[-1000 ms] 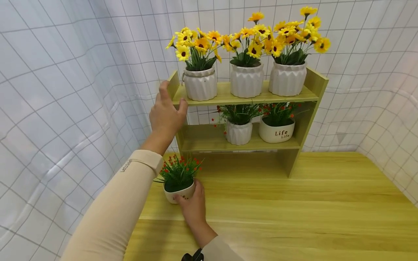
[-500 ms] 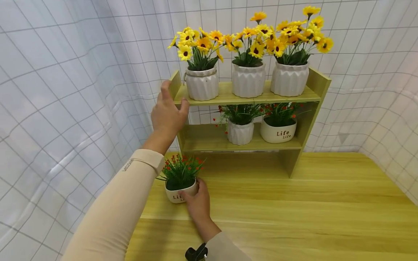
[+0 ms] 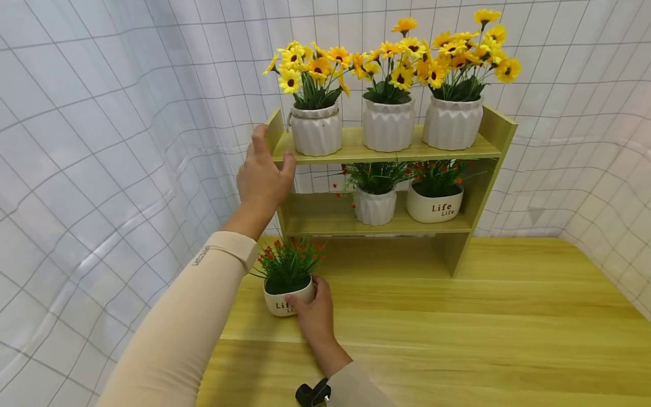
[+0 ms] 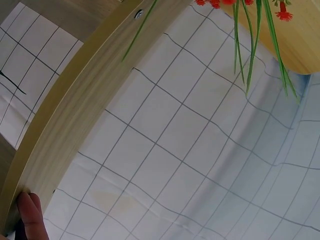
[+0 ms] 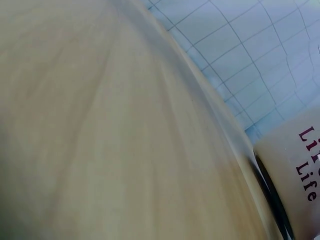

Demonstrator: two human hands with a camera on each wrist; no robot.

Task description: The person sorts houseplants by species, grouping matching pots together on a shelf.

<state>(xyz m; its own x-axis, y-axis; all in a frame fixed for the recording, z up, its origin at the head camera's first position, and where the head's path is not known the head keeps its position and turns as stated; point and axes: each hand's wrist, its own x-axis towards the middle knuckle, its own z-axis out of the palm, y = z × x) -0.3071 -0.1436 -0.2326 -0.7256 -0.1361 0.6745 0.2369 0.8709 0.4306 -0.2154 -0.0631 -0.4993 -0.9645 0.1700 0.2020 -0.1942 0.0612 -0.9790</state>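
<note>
A small white pot marked "Life" (image 3: 285, 302), filled with green sprigs and red berries, stands on the wooden table (image 3: 458, 316) just in front of the shelf's left leg. My right hand (image 3: 307, 295) grips its right side, thumb on the front; the pot's lettering (image 5: 300, 170) shows close up in the right wrist view. My left hand (image 3: 269, 154) holds the left side panel of the wooden shelf (image 3: 381, 154) near the top, thumb on the front edge. One fingertip (image 4: 30, 214) lies against that panel (image 4: 75, 125).
Three ribbed white pots of yellow flowers (image 3: 387, 121) fill the top shelf. On the middle shelf stand a ribbed pot (image 3: 375, 204) and another "Life" pot (image 3: 434, 202), with bare board (image 3: 310, 217) to their left. White gridded cloth (image 3: 102, 141) hangs behind and at both sides.
My right hand has slid the small pot a little right and toward the shelf, turning it so its lettering faces out. The left hand stays on the shelf panel.
</note>
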